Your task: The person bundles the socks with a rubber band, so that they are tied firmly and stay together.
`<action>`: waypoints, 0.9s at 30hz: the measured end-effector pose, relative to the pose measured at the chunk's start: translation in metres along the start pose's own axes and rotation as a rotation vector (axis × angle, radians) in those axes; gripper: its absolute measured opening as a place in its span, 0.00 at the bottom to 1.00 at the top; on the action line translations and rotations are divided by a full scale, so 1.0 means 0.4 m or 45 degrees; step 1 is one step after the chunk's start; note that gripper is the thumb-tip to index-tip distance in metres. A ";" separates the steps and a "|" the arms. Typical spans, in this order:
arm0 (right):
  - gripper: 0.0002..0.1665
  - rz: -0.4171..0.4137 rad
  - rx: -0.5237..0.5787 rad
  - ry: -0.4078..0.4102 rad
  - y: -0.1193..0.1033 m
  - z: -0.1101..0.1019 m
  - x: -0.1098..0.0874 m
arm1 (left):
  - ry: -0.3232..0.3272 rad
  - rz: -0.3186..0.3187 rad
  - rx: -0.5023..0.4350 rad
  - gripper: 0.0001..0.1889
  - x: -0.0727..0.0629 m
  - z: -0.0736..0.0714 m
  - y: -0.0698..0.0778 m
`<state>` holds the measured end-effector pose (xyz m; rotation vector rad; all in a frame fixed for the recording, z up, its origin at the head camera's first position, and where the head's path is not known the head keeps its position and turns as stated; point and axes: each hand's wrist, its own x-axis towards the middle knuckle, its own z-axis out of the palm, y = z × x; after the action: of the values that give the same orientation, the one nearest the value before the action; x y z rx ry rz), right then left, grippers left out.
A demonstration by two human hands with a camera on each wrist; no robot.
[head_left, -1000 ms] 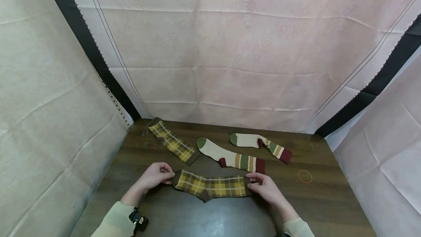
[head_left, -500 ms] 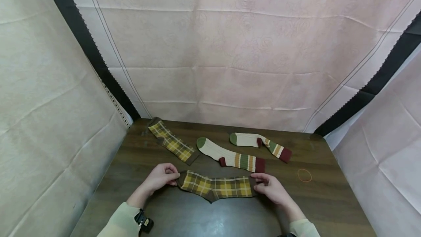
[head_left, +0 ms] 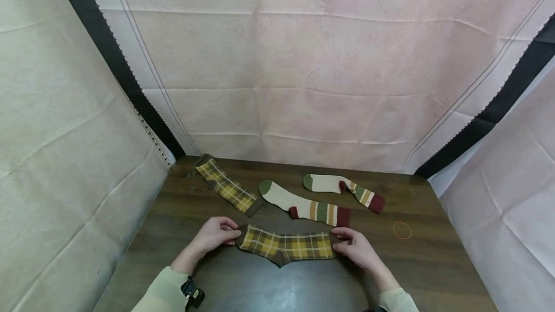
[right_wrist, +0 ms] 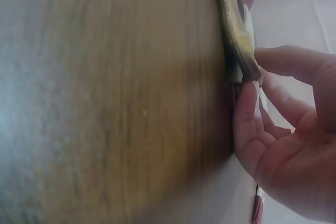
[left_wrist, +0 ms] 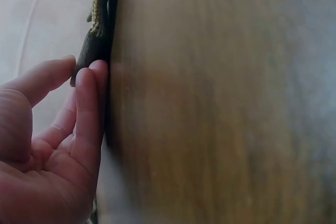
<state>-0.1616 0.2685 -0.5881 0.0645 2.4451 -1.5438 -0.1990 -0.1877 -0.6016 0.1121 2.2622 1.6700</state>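
Observation:
A yellow-and-brown plaid sock lies stretched lengthwise near the front of the table, heel pointing toward the person. My left hand pinches its dark toe end between thumb and fingers. At the opposite end, my right hand pinches the dark cuff. In the left wrist view the sock's dark end sits at the left fingertips, close to the tabletop. The right wrist view has the cuff edge between thumb and fingers. Behind it, a matching plaid sock lies slanted, within no hand's grip.
Two cream socks with green toes and maroon cuffs lie farther back: one straighter sock and one bent sock. An orange rubber band is on the right of the wooden table. Pale fabric walls enclose the back and sides.
Both hands have shifted slightly to the right, carrying the plaid sock with them, mostly in the earlier half second. The other socks and the rubber band stay put.

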 end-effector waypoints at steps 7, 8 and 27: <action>0.27 -0.010 -0.013 0.011 -0.005 0.001 0.001 | 0.009 -0.024 0.010 0.15 0.000 -0.002 -0.005; 0.27 -0.009 -0.024 0.023 -0.004 0.002 0.001 | 0.007 -0.024 0.008 0.15 0.000 -0.002 -0.006; 0.28 0.022 -0.123 0.068 -0.003 -0.004 -0.001 | 0.014 -0.044 -0.026 0.15 -0.001 -0.001 -0.010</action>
<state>-0.1618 0.2696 -0.5864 0.1101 2.5495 -1.4325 -0.1980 -0.1893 -0.6052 0.0588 2.2418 1.6800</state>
